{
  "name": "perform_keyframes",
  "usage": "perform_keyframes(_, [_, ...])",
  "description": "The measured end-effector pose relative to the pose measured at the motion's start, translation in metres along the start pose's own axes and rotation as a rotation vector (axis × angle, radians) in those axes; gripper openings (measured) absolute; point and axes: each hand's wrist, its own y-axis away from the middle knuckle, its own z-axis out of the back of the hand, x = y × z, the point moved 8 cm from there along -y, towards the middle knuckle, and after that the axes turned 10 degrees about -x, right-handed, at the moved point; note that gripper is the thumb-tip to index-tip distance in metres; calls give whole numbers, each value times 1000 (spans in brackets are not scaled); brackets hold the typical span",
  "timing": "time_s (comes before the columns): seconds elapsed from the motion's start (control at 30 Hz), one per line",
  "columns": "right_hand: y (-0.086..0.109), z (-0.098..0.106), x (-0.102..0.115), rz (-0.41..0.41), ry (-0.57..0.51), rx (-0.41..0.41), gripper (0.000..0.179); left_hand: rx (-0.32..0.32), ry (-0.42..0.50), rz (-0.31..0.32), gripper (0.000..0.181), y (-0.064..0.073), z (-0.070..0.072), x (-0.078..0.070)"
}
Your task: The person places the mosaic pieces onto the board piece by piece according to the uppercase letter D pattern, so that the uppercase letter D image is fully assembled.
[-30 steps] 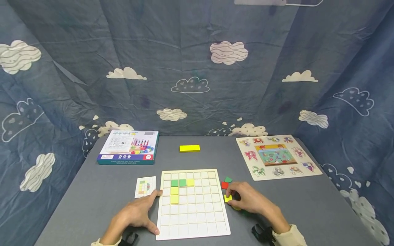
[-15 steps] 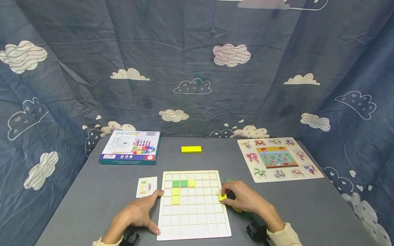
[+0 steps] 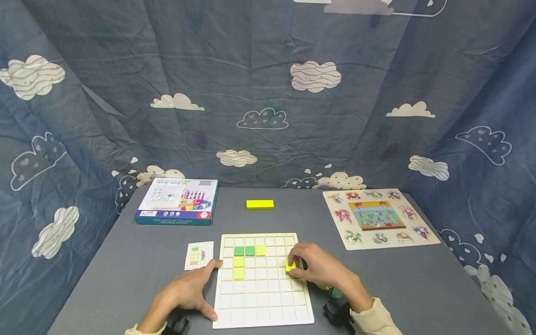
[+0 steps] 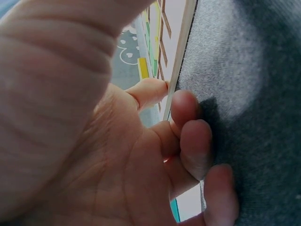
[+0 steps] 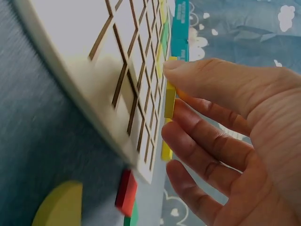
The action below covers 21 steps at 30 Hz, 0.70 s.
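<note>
Between the thumb and fingers of my right hand (image 3: pixel 316 265) is a small yellow square tile (image 5: pixel 170 101), pinched over the right part of a pale gridded board (image 3: pixel 268 300). Two green tiles (image 3: pixel 250 251) and a yellow tile (image 3: pixel 260 251) lie in a row on the board. Below the left green tile come two more yellow tiles (image 3: pixel 238 267). My left hand (image 3: pixel 184 291) rests at the board's left side, its thumb at the near corner and a forefinger at the edge higher up. A small pattern card (image 3: pixel 199 255) lies beyond that hand.
Right of the board are a red square (image 5: pixel 126 193), a yellow curved piece (image 5: pixel 59 207) and a green piece (image 3: pixel 336 293), partly behind my right hand. Farther back lie a boxed bead set (image 3: pixel 176 202), a yellow bar (image 3: pixel 259 204) and an animal picture board (image 3: pixel 339 230).
My right hand has lifted the yellow tile from beside the board and carried it left over the board's right columns. My left hand stays at the board's edge.
</note>
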Motion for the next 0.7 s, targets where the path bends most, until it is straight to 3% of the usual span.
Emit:
perform_keyframes(0.2, [-9,-5,11,22,23,-8,13,-5,-27,-36,118,-2,-3,5])
perform_keyframes(0.4, [-23,-6,26,74,51,-15,13,4,-3,-14,119,-2,-2,3])
perform_keyframes(0.7, [-42,-17,45,81,41,11,12,-3,-11,-4,116,1,1,-2])
